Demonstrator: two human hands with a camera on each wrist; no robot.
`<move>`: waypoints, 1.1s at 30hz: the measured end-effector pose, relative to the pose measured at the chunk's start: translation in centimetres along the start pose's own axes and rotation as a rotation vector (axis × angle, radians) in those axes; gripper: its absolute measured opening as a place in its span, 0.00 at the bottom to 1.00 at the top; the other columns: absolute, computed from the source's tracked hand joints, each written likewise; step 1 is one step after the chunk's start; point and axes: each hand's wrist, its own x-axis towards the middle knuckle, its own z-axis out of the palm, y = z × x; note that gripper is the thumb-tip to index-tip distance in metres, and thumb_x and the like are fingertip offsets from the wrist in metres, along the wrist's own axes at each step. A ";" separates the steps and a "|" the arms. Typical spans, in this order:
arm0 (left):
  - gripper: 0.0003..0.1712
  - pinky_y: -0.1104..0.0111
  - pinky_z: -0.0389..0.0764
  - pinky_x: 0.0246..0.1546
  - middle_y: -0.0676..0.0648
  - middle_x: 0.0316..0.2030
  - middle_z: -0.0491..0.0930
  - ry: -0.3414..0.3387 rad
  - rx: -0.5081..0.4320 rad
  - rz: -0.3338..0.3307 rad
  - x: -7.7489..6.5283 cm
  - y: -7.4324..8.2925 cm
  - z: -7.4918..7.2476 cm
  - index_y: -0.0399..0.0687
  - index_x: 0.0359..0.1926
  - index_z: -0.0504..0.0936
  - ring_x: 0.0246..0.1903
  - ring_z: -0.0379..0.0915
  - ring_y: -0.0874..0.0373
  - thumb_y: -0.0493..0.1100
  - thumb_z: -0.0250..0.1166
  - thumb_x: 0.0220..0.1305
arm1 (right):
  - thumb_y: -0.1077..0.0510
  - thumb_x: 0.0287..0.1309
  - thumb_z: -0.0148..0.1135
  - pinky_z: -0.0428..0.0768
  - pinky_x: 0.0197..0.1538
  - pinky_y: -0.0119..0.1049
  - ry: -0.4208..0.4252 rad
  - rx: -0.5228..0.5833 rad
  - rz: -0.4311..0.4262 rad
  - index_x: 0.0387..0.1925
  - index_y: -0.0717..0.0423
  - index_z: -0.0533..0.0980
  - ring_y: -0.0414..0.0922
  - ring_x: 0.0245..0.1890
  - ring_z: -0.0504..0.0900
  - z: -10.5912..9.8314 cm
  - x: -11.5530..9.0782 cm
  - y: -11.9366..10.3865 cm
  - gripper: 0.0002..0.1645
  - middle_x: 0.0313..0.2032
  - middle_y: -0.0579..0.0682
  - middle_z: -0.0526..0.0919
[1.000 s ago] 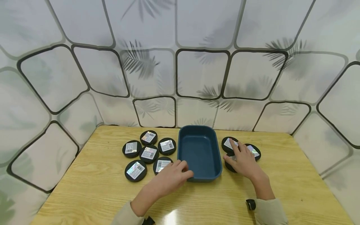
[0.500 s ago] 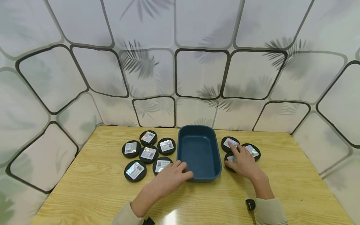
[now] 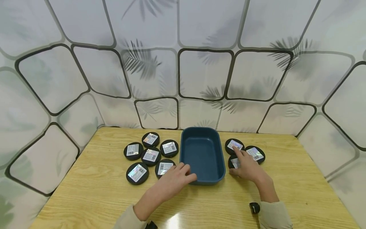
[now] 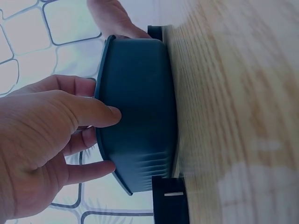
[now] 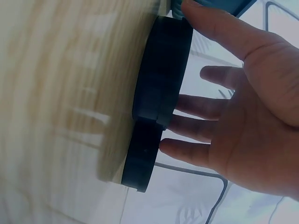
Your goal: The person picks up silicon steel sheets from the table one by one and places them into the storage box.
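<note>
A deep blue rectangular bin (image 3: 206,183) stands on the table. My left hand (image 3: 175,178) pinches its near left corner; in the left wrist view the thumb (image 4: 100,114) presses the outer wall while other fingers reach behind the rim. To the bin's right lie three flat round black containers with silvery labels: a back one (image 3: 231,143), a right one (image 3: 256,153) and a near one (image 3: 235,163). My right hand (image 3: 249,168) spreads over this group, its index finger at the back container and its thumb beside the near one. In the right wrist view its fingers look straight.
Left of the bin, several more labelled round black containers (image 3: 138,173) lie in a loose cluster, one partly behind my left hand. A patterned fabric wall (image 3: 206,76) rises behind the wooden table (image 3: 100,197).
My right hand has drawn back slightly toward me, and its thumb has slid from the near container's top to its near side. My left hand and the bin keep their place.
</note>
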 end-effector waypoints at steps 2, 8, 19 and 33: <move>0.08 0.72 0.64 0.27 0.53 0.34 0.68 0.000 -0.002 0.000 0.0 0.0 0.0 0.59 0.44 0.75 0.33 0.62 0.58 0.39 0.58 0.68 | 0.52 0.50 0.75 0.67 0.58 0.69 -0.008 0.003 0.005 0.73 0.66 0.54 0.76 0.61 0.65 -0.1 0.0 0.0 0.57 0.63 0.79 0.63; 0.08 0.71 0.64 0.27 0.53 0.35 0.68 0.002 -0.024 -0.007 0.1 0.0 0.1 0.59 0.44 0.75 0.33 0.62 0.58 0.38 0.58 0.69 | 0.53 0.47 0.77 0.67 0.57 0.69 -0.029 -0.018 0.019 0.73 0.66 0.56 0.76 0.61 0.64 -0.4 -0.1 -0.2 0.57 0.64 0.78 0.62; 0.09 0.71 0.65 0.27 0.53 0.35 0.67 -0.008 -0.018 -0.014 0.1 0.0 0.1 0.59 0.45 0.75 0.34 0.62 0.58 0.38 0.59 0.68 | 0.53 0.47 0.77 0.72 0.54 0.65 -0.104 -0.020 0.129 0.73 0.69 0.52 0.74 0.55 0.71 -1.3 -0.7 -1.5 0.60 0.58 0.81 0.64; 0.09 0.71 0.66 0.28 0.53 0.35 0.67 -0.023 -0.025 -0.014 0.1 0.0 0.1 0.59 0.45 0.75 0.34 0.61 0.58 0.38 0.58 0.69 | 0.47 0.52 0.74 0.76 0.49 0.63 -0.062 -0.017 0.147 0.74 0.68 0.51 0.74 0.50 0.75 -0.9 -0.6 -0.8 0.60 0.59 0.84 0.61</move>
